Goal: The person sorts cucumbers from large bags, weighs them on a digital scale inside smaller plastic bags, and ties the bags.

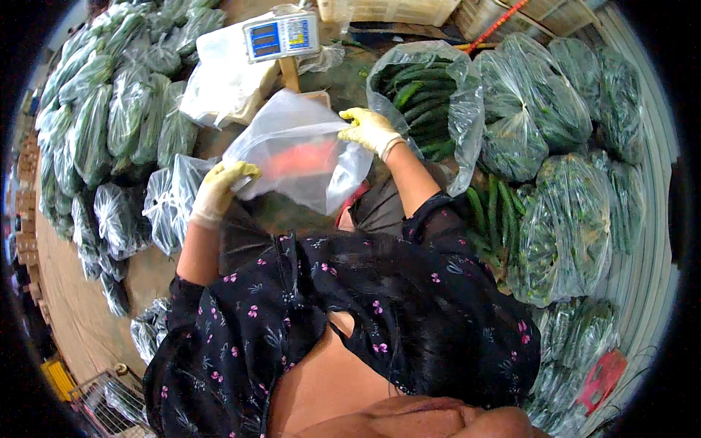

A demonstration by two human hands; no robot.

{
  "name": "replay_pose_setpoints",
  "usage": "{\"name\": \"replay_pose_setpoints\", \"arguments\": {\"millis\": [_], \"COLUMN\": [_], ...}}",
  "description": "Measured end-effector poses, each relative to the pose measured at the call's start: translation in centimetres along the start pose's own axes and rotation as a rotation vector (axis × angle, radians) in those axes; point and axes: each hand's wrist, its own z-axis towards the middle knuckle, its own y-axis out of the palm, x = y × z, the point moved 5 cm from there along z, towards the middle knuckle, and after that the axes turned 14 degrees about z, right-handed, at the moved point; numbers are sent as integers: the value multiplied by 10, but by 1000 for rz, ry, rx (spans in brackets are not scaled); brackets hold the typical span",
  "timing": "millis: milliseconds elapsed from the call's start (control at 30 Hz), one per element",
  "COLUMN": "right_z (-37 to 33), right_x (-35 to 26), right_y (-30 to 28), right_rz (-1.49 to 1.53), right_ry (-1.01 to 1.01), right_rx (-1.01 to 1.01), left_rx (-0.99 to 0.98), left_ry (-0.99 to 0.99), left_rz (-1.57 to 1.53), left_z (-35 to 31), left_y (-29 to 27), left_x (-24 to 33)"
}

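Between my two gloved hands a clear plastic bag [281, 135] is stretched out in front of my lap. My left hand [221, 188], in a pale yellow glove, pinches the bag's near left edge. On the far right side, the fingers of my right hand [369, 133] close on the bag's rim. Something reddish shows blurred through the plastic; I cannot make out what it is. Just beyond my right hand stands an open clear bag of dark green cucumbers [423, 95].
A scale display [281, 38] stands ahead, beside a stack of white plastic bags [226, 80]. Filled bags of green produce [109, 109] are heaped at the left, and more tied bags [533, 102] at the right. Loose cucumbers [496, 215] lie near my right side.
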Motion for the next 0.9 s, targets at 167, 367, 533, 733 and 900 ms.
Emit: {"name": "replay_pose_setpoints", "arguments": {"millis": [167, 367, 533, 733, 900], "right_z": [-23, -75, -141, -106, -89], "right_x": [69, 294, 398, 310, 385], "right_y": [-69, -113, -225, -185, -121], "right_rz": [552, 389, 700, 1096, 1033], "right_ry": [25, 729, 270, 360, 664], "right_rx": [107, 377, 1201, 1179, 1147], "left_rx": [-140, -95, -323, -105, -166], "left_ry": [10, -44, -93, -81, -60], "left_rz": [-366, -374, -226, -275, -254], "left_z": [-8, -35, 7, 17, 55], "left_y": [0, -3, 12, -20, 1], "left_x": [-5, -8, 7, -16, 0]}}
